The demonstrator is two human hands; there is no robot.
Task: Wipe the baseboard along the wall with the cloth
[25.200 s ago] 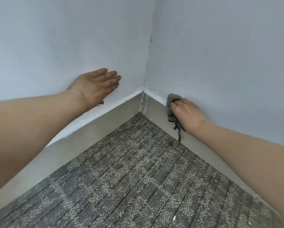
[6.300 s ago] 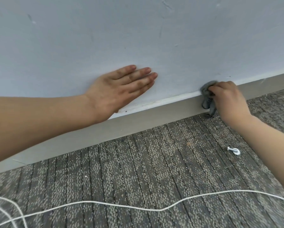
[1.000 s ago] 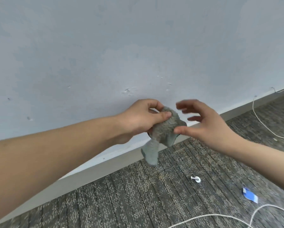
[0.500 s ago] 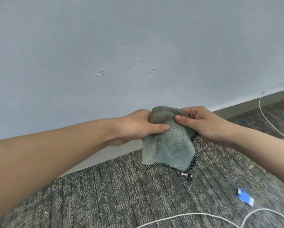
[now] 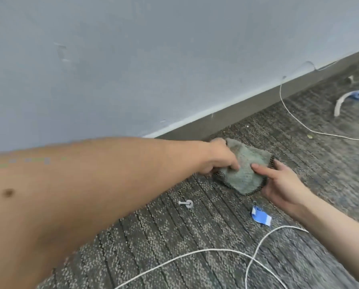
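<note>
No text, number or sign can be read anywhere in view. The blue tag (image 5: 261, 214) on the carpet (image 5: 170, 238), just below where the right hand (image 5: 282, 185) pinches the cloth (image 5: 245, 170), is too blurred to show any print

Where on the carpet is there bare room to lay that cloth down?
Bare carpet lies right of the cloth, below the upper white cord; another patch sits between the metal hook and lower cord. Crowded near the blue tag.
</note>
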